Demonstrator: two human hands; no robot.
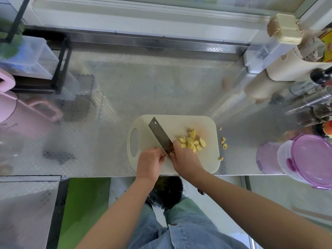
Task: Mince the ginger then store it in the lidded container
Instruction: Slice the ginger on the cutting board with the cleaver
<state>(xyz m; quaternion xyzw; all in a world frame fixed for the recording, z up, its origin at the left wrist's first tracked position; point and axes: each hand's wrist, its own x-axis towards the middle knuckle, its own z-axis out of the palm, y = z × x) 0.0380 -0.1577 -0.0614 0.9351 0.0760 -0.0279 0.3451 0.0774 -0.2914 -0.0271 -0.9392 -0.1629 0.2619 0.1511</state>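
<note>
A cream cutting board (203,164) lies at the counter's front edge. Coarse yellow ginger chunks (193,142) are piled on its right half. A steel cleaver (159,134) lies slanted across the board, tip pointing far left. My right hand (186,159) grips its handle end, thumb beside the ginger. My left hand (150,163) has curled fingers pinching the blade's near end. The clear container with a purple lid (309,162), lid on, stands at the front right of the counter.
A few stray ginger bits (223,141) lie on the steel counter right of the board. Bottles and a cream holder (294,69) crowd the back right. A pink jug (16,112) and a black rack with clear bins (36,58) stand at left.
</note>
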